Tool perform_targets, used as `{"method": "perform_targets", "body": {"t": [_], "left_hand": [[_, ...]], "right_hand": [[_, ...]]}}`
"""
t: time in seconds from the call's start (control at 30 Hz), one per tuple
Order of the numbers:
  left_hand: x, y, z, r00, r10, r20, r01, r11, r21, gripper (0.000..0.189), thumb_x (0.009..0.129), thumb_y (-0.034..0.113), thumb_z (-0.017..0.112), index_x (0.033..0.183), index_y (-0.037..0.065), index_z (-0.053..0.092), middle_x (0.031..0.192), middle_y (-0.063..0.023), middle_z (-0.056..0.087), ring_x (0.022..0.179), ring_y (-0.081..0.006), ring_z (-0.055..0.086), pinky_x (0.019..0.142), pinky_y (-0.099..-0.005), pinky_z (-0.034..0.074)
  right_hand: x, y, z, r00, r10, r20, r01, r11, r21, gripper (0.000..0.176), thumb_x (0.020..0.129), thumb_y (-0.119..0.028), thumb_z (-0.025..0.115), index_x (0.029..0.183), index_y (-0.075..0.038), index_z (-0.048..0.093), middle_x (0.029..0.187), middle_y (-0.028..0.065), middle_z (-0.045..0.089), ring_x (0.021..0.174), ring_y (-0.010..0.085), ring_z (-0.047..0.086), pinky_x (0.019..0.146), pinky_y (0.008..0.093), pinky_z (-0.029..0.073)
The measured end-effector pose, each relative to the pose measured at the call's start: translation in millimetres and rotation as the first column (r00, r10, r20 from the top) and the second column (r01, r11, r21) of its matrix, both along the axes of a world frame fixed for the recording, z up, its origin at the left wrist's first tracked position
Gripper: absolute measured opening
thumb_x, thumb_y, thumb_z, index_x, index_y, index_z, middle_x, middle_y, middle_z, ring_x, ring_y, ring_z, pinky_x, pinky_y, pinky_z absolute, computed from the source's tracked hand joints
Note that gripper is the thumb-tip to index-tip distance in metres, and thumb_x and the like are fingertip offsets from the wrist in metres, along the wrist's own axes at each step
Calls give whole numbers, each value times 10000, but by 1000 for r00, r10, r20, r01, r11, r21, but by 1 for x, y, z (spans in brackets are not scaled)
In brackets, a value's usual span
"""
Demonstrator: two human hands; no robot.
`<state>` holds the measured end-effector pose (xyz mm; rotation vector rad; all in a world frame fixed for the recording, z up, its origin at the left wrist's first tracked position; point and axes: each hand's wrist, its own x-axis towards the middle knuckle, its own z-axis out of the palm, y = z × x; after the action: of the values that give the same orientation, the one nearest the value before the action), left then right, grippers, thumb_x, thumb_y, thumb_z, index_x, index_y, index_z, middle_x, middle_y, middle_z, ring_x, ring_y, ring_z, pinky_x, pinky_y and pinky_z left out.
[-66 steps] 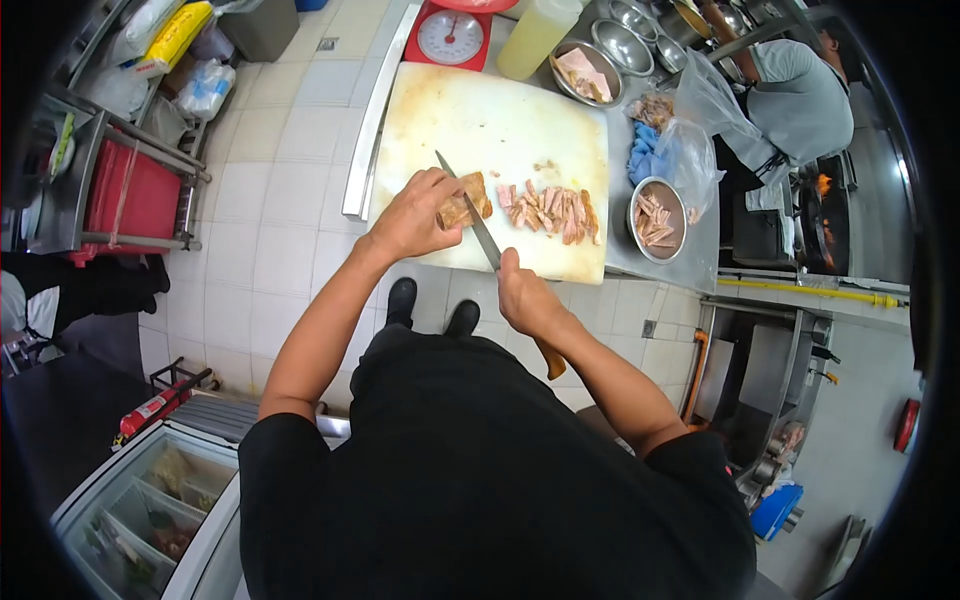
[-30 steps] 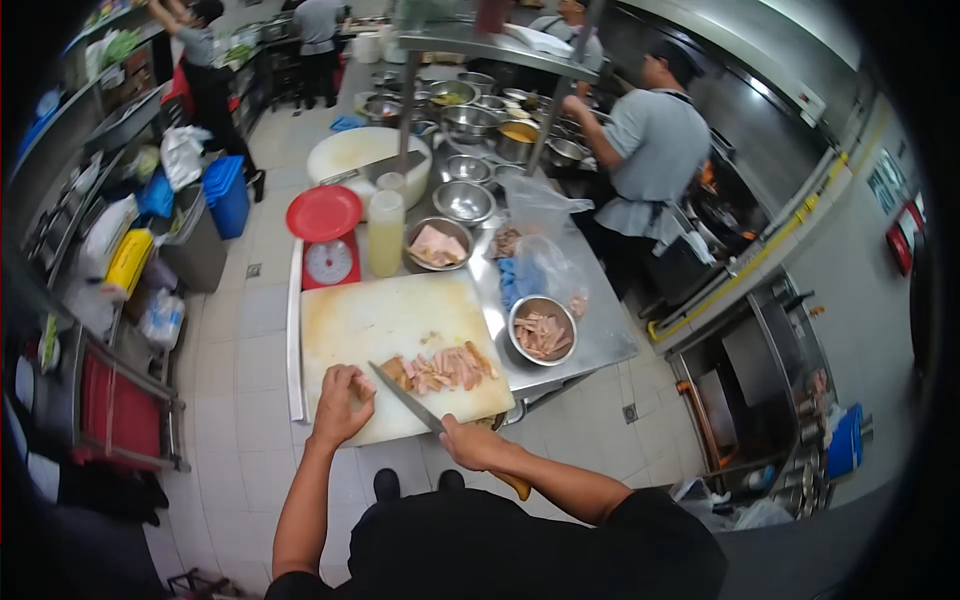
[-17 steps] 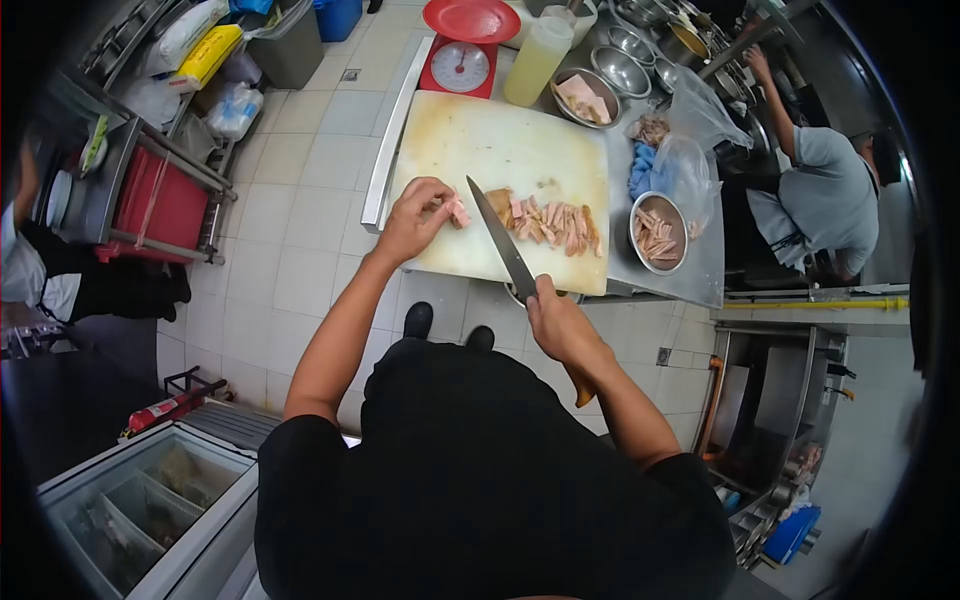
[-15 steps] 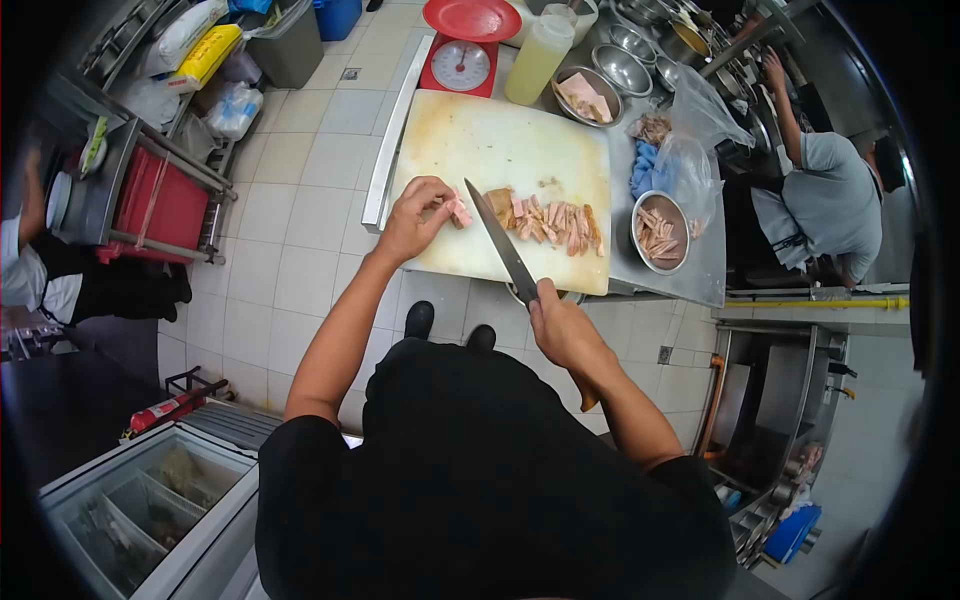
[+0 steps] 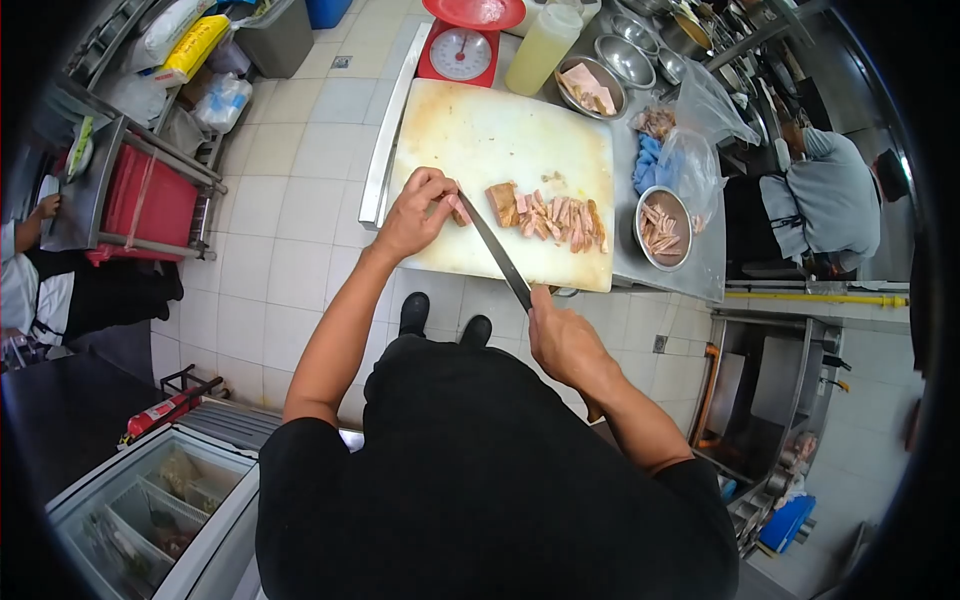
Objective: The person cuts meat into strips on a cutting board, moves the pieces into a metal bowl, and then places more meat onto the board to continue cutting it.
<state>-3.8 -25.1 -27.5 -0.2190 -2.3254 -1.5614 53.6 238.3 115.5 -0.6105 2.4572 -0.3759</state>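
My left hand [image 5: 418, 215] is closed on a small piece of meat [image 5: 459, 213] at the left side of the white cutting board [image 5: 475, 130], fingertips pinched and partly hiding it. In my right hand [image 5: 568, 340] is the handle of a long kitchen knife [image 5: 497, 250]. Its blade slants up and left over the board, the tip beside my left fingertips. Right of the blade lies an uncut chunk of meat [image 5: 503, 204], with a row of sliced meat strips [image 5: 565, 222] next to it.
A steel bowl of meat strips [image 5: 661, 229] stands right of the board. Behind are a red scale [image 5: 461, 55], a bottle of yellowish liquid [image 5: 543, 50] and a bowl with pink meat [image 5: 590, 88]. Co-workers stand at right [image 5: 840, 200] and left [image 5: 40, 270].
The knife tip has shifted slightly left and down, to my left fingertips. My left hand turned a little over the meat piece. The right co-worker's raised arm has come down.
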Motion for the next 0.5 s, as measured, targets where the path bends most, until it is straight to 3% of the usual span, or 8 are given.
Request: {"method": "perform_targets", "body": {"t": [0.5], "left_hand": [[-4,-2,0,1000,-3,-5,3,1000,16,138,940,63,608,1034,-29,649,1028,-138,587,926,-278,644,829,-344,525]], "right_hand": [[-12,-23,2,998,51,-24,-50,999,16,130,863,26,452,976,59,399,677,325,609,650,524,617,617,598,489]]}}
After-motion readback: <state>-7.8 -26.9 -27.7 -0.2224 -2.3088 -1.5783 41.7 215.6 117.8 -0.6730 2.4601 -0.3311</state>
